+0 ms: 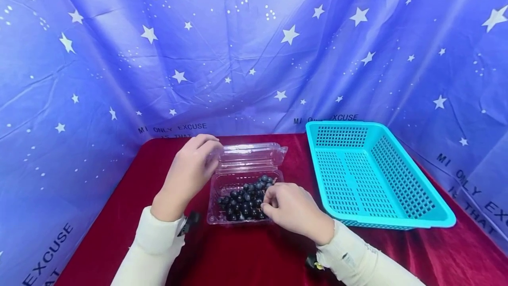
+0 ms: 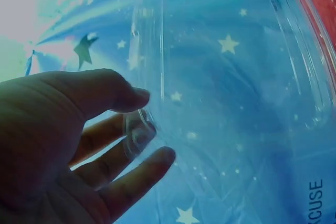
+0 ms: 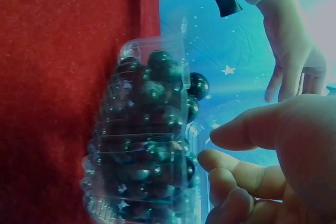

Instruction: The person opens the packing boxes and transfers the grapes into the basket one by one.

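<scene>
A clear plastic clamshell box (image 1: 211, 220) stands on the table with dark grapes (image 1: 243, 204) heaped inside. Its hinged lid (image 1: 254, 156) is raised at the back. My left hand (image 1: 190, 169) is at the lid's left corner; in the left wrist view thumb and fingers lie on either side of the lid's corner tab (image 2: 137, 139), pinching it. At the box's right side is my right hand (image 1: 295, 208), beside the grapes. The right wrist view shows its fingers (image 3: 236, 169) loosely bent, a small gap between thumb and forefinger, and nothing held there.
A turquoise perforated basket (image 1: 353, 184) stands to the right of the box. Dark red cloth (image 1: 246, 257) covers the table. Behind and at both sides hangs a blue star-printed curtain (image 1: 238, 43).
</scene>
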Action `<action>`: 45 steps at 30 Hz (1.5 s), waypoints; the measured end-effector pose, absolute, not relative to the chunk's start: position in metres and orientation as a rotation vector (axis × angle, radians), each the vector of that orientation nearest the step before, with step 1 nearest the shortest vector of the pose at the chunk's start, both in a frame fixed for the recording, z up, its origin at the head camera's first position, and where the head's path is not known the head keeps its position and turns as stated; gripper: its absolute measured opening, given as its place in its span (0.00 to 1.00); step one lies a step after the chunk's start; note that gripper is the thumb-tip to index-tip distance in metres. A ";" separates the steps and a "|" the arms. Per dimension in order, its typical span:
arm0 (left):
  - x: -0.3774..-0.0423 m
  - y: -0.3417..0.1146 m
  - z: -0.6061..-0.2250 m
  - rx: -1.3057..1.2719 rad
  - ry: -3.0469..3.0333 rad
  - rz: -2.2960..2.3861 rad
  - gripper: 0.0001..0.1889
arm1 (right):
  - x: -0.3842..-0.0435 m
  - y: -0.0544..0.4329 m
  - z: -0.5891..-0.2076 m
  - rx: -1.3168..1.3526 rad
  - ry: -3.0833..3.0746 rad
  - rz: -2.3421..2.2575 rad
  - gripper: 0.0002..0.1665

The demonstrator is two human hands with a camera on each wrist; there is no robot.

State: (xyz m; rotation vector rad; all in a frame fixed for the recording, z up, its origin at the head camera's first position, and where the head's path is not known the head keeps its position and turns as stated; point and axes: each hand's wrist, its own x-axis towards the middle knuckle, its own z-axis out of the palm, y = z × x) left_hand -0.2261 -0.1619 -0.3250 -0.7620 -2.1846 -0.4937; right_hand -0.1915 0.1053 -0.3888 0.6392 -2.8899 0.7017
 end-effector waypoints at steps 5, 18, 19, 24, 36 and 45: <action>-0.227 -0.171 -0.324 -0.625 -2.207 -0.460 0.09 | -0.191 0.105 -0.393 0.649 -2.902 0.692 0.08; -0.227 -0.175 -0.325 -0.441 -2.265 -0.465 0.06 | -0.189 0.103 -0.397 0.670 -2.903 0.625 0.08; -0.226 -0.175 -0.325 -0.438 -2.264 -0.466 0.05 | -0.189 0.103 -0.398 0.673 -2.900 0.617 0.08; -0.224 -0.173 -0.324 -0.447 -2.256 -0.488 0.06 | -0.188 0.103 -0.398 0.689 -2.887 0.608 0.07; -0.223 -0.171 -0.324 -0.469 -2.236 -0.506 0.05 | -0.191 0.109 -0.396 0.642 -2.844 0.608 0.06; -0.222 -0.171 -0.323 -0.483 -2.247 -0.505 0.05 | -0.191 0.110 -0.399 0.766 -2.804 0.597 0.12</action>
